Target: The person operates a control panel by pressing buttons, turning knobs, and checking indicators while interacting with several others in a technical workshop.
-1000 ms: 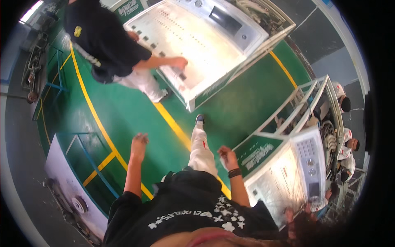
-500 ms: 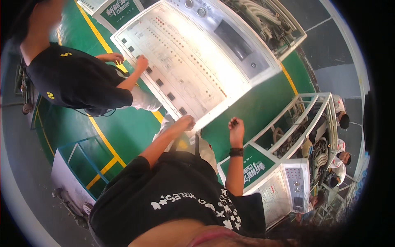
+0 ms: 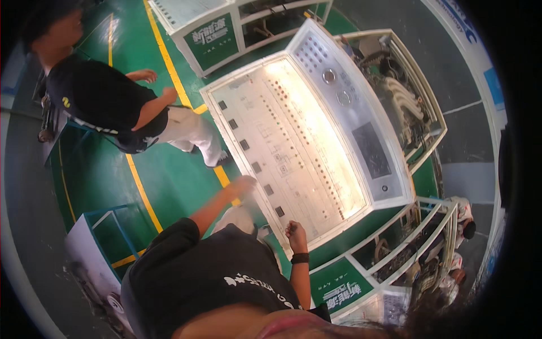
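Observation:
In front of me stands a white training console with a slanted panel (image 3: 262, 135) covered in diagrams, rows of small terminals and a line of black square switches (image 3: 269, 189). My left hand (image 3: 244, 188) is at the panel's left edge, smeared by motion, so its fingers cannot be read. Over the near corner of the panel is my right hand (image 3: 296, 236), its fingers closed round a small dark thing too small to name. A dark band (image 3: 300, 258) circles my right wrist.
A person in a black shirt (image 3: 107, 96) stands left of the console. Behind its grey upper panel with a dark screen (image 3: 371, 150) sits an engine in a frame (image 3: 403, 101). Similar consoles stand beyond and at the right. Yellow lines (image 3: 169, 65) cross the green floor.
My view has shifted, with the console now further right. My right hand has come over the panel's near corner, and my left hand has moved along its left edge. The other person's hands have left the panel.

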A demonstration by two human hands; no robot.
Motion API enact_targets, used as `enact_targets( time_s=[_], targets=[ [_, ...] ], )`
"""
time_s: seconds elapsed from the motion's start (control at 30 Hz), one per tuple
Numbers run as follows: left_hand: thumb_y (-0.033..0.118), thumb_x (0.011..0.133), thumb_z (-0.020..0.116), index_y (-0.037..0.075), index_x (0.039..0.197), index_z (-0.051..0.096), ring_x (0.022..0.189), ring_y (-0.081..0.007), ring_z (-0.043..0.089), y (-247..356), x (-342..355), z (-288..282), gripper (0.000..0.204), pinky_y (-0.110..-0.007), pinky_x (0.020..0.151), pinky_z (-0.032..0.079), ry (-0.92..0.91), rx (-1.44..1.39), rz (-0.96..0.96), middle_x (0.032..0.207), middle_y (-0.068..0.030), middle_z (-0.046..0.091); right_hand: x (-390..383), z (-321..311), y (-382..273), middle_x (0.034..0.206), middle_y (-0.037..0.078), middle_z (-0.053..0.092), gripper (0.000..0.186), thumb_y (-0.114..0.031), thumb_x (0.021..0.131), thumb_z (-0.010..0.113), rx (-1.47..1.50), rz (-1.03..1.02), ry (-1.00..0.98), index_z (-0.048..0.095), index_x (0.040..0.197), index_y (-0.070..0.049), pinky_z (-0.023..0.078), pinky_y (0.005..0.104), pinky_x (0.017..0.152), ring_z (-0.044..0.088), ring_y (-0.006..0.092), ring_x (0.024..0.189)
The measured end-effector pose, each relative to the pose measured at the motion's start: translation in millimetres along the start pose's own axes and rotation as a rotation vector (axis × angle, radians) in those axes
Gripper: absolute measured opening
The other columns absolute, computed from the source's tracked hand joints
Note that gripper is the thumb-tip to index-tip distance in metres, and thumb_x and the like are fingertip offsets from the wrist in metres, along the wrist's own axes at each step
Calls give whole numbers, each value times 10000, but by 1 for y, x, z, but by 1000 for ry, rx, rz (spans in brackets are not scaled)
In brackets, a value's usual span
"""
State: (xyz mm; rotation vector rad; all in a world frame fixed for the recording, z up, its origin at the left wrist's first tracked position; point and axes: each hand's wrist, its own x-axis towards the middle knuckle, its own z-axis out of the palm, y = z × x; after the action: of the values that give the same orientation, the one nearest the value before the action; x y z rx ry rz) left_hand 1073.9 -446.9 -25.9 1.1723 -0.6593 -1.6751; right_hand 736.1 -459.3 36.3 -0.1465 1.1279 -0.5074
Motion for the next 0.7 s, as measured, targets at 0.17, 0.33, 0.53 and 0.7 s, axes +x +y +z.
enact_targets(
  time_s=[0.17, 0.33, 0.53, 0.7],
  targets=[
    [8, 809, 496, -44, 984, 542, 852, -200, 582, 97, -36, -40, 188, -295, 810, 478, 342, -112, 42, 951, -119, 579, 39, 86, -30, 741, 38, 514, 192, -178, 848, 468, -226, -235, -51, 546, 886, -7, 367, 237, 509, 482, 134, 595],
    [112, 822, 528, -34, 1071, 541, 879, -188, 562, 102, -112, -70, 289, -324, 814, 455, 418, 73, 98, 997, -100, 580, 86, 113, -20, 636, -5, 491, 124, -172, 827, 484, -191, -164, -43, 551, 778, -80, 338, 227, 446, 428, 95, 508],
    [169, 872, 522, 3, 1085, 556, 753, -140, 530, 50, -143, -142, 272, -266, 702, 454, 585, -484, -249, 871, -44, 564, 109, 181, 53, 598, -27, 458, 170, -192, 855, 455, -330, -94, -138, 557, 808, -65, 304, 214, 419, 414, 87, 482],
    [181, 879, 490, 30, 1034, 569, 634, -115, 488, 85, -80, -223, 231, -238, 585, 404, 533, -393, -234, 778, 0, 530, 177, 256, 105, 614, -23, 482, 185, -226, 870, 471, -436, 84, -89, 575, 835, -78, 342, 224, 471, 464, 99, 548]
  ],
)
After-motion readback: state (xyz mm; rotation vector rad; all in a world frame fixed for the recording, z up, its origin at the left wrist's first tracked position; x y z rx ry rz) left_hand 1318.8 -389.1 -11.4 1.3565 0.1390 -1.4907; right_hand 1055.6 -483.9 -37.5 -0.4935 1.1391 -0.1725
